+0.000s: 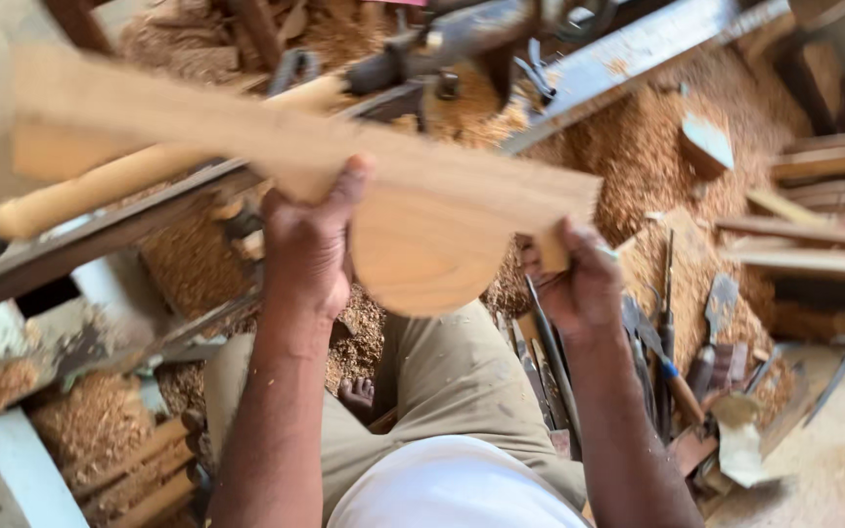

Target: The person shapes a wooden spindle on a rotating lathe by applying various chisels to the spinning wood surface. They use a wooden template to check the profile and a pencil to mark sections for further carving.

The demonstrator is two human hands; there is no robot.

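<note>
Head view: left hand (307,244) and right hand (571,284) both closed around a curved wooden board (422,210). Sawdust (638,147) heaped beyond, chisels (662,342) beside the right wrist

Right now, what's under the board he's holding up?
Under the board: sawdust, his khaki lap and part of the lathe. The board hides whatever lies directly beneath its middle.

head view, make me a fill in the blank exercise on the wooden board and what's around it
1. Both hands, the left hand and the right hand, hold one flat wooden ____.
2. The wooden board has a bulge on its lower edge that is ____ in shape.
3. The floor around the lathe is covered in ____.
4. The chisels lie on the person's ____ side.

Missing words: board; rounded; sawdust; right
</note>
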